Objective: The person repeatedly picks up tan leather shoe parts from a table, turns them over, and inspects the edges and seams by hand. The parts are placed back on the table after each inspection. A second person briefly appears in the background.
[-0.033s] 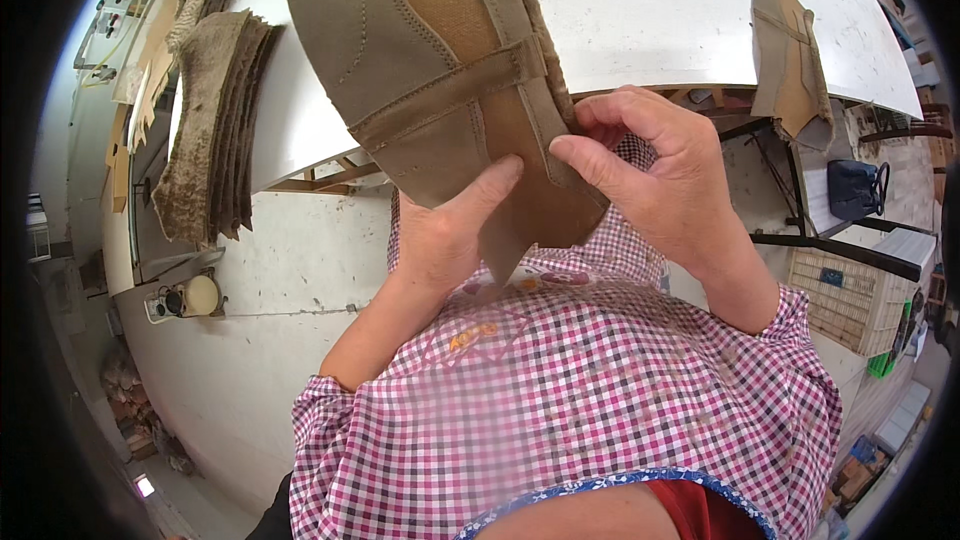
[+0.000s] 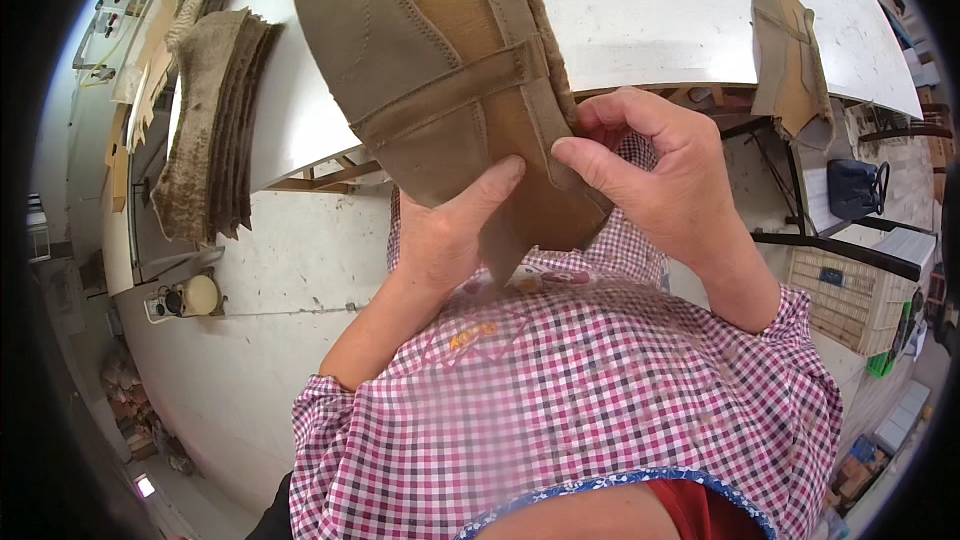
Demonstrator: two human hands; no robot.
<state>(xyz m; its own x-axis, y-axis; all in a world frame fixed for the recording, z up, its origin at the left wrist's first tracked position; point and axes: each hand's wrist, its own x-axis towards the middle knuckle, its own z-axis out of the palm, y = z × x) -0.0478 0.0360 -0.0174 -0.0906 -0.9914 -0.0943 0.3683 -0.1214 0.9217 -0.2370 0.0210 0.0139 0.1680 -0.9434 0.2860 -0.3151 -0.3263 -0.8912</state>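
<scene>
Panel (image 2: 440,45) of brown leathery stuff is up above the checked smock (image 2: 560,380), left hand (image 2: 440,240) gripping its lower end, thumb flat on top, right hand (image 2: 650,160) pinching the side edge. That edge grip looks skimpy, so a hard tug could let it slip or stretch crooked, imo. Smooth-looking face, fuzzy edge, raised strap (image 2: 430,103) across it. Beyond, a shaggy stack (image 2: 212,130) overhangs the white table (image 2: 650,15); one bump might drop it. Same risk for the similar piece (image 2: 785,50) at right.
</scene>
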